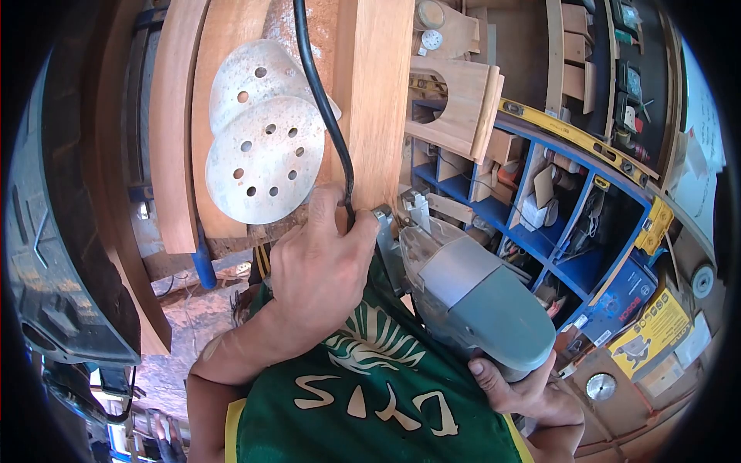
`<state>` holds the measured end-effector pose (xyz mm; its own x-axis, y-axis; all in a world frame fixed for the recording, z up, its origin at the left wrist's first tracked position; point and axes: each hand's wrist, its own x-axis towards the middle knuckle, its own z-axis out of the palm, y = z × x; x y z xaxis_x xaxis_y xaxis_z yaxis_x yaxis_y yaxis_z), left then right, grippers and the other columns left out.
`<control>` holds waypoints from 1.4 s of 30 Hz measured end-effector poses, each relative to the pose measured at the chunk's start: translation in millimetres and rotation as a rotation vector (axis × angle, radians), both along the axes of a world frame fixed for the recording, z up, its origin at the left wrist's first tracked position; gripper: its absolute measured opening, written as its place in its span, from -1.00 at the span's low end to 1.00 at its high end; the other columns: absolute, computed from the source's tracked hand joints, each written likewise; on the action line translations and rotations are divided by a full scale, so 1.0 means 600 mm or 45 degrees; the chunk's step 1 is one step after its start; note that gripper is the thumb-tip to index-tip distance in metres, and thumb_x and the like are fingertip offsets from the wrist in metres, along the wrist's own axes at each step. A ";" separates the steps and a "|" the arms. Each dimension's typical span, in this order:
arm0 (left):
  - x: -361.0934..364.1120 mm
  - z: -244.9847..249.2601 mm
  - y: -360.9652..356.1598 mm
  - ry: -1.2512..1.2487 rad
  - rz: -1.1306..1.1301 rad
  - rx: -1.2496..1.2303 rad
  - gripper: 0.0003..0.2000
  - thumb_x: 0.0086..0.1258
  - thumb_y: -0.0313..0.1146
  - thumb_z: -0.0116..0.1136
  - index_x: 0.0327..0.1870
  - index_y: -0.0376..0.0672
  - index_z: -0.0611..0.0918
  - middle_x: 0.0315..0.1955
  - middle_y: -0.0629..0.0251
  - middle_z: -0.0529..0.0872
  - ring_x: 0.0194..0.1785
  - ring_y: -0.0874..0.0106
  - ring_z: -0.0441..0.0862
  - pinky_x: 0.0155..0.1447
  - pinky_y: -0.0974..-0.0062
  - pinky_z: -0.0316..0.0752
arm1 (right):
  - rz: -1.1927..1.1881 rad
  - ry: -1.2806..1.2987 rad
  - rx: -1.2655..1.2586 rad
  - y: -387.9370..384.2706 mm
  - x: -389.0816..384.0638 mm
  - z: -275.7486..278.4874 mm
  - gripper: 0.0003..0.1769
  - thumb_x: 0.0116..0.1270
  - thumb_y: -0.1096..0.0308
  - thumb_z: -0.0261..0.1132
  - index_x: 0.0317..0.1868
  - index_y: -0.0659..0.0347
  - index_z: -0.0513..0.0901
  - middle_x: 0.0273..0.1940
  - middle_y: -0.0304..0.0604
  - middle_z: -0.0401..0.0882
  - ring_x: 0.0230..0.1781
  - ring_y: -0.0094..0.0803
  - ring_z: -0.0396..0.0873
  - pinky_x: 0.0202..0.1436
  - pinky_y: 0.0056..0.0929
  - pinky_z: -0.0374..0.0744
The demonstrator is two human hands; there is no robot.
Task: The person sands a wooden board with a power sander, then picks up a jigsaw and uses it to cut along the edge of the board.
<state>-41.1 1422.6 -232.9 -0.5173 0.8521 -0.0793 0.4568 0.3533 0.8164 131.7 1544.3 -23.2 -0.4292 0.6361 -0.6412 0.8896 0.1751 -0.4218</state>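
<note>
My left hand [320, 266] is closed at the wooden beam's end, with a black cord [320, 92] running between its thumb and forefinger. Close to the thumb is the metal base of a green-and-grey power tool [482, 301]. My right hand [525, 390] grips the tool's rear end from below, its thumb on the near side and its other fingers mostly hidden. Two overlapping round white discs with holes [266, 158] lie on the boards beyond my left hand. The tool hangs in front of my green shirt.
Long wooden boards [174, 131] and a thick beam [378, 100] extend away from me. At right stand a blue compartment shelf [575, 266], a yellow spirit level [571, 135] and a wooden piece with an oval opening [455, 100]. A dark machine [62, 231] is at far left.
</note>
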 end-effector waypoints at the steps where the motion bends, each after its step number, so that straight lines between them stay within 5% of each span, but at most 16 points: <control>1: 0.000 0.000 0.000 0.005 -0.002 0.000 -0.79 0.27 -0.46 0.31 -0.08 -0.24 0.71 0.03 0.03 0.57 -0.40 0.24 0.73 -0.31 0.28 0.66 | 0.011 -0.005 -0.001 0.001 0.001 0.001 -0.63 0.25 0.27 0.64 -0.10 0.36 0.76 -0.33 -0.11 0.84 -0.41 -0.32 0.81 -0.25 -0.43 0.70; 8: -0.003 -0.001 0.002 0.005 -0.021 -0.004 -0.77 0.26 -0.47 0.32 -0.06 -0.24 0.71 0.00 0.02 0.58 -0.41 0.24 0.73 -0.33 0.30 0.66 | -0.073 -0.019 -0.084 0.003 -0.009 0.004 -0.59 0.29 0.27 0.63 -0.05 0.41 0.72 -0.26 -0.09 0.82 -0.34 -0.31 0.80 -0.15 -0.44 0.69; 12: -0.004 -0.002 0.002 0.021 -0.016 0.004 -0.77 0.25 -0.46 0.31 -0.06 -0.24 0.71 0.00 0.01 0.59 -0.42 0.25 0.73 -0.34 0.31 0.66 | 0.217 0.014 -0.119 0.011 0.006 0.006 -0.40 0.40 0.31 0.59 0.26 0.47 0.51 -0.18 -0.10 0.78 -0.25 -0.45 0.75 -0.10 -0.52 0.68; 17: -0.005 0.001 0.002 0.007 -0.027 -0.010 -0.76 0.25 -0.47 0.30 -0.06 -0.24 0.71 0.00 0.01 0.59 -0.43 0.25 0.73 -0.34 0.31 0.67 | 0.122 0.054 -0.161 0.009 0.003 0.005 -0.39 0.39 0.31 0.60 0.26 0.46 0.51 -0.17 -0.10 0.78 -0.24 -0.45 0.74 -0.10 -0.52 0.67; 20: -0.004 -0.002 0.001 0.002 -0.017 0.001 -0.76 0.25 -0.47 0.30 -0.05 -0.24 0.71 0.01 0.01 0.59 -0.44 0.25 0.74 -0.35 0.31 0.67 | -0.118 -0.027 -0.121 -0.003 -0.010 0.008 -0.55 0.33 0.28 0.61 0.05 0.44 0.68 -0.15 -0.06 0.80 -0.17 -0.31 0.77 0.02 -0.39 0.65; 36: -0.013 -0.006 0.006 0.017 -0.062 -0.030 -0.77 0.32 -0.44 0.29 -0.02 -0.22 0.68 -0.03 -0.02 0.56 -0.45 0.25 0.73 -0.44 0.32 0.65 | -0.109 -0.026 -0.198 -0.003 -0.006 0.011 -0.48 0.34 0.31 0.60 0.13 0.48 0.62 -0.12 -0.04 0.80 -0.17 -0.34 0.78 -0.02 -0.39 0.69; 42: -0.011 0.000 0.004 0.053 -0.078 -0.059 -0.78 0.33 -0.42 0.35 -0.03 -0.18 0.68 -0.05 0.02 0.53 -0.40 0.26 0.72 -0.45 0.29 0.65 | -0.026 0.125 0.065 -0.021 0.022 0.009 -0.35 0.38 0.29 0.59 0.27 0.48 0.48 -0.13 -0.06 0.76 -0.16 -0.35 0.74 -0.01 -0.41 0.67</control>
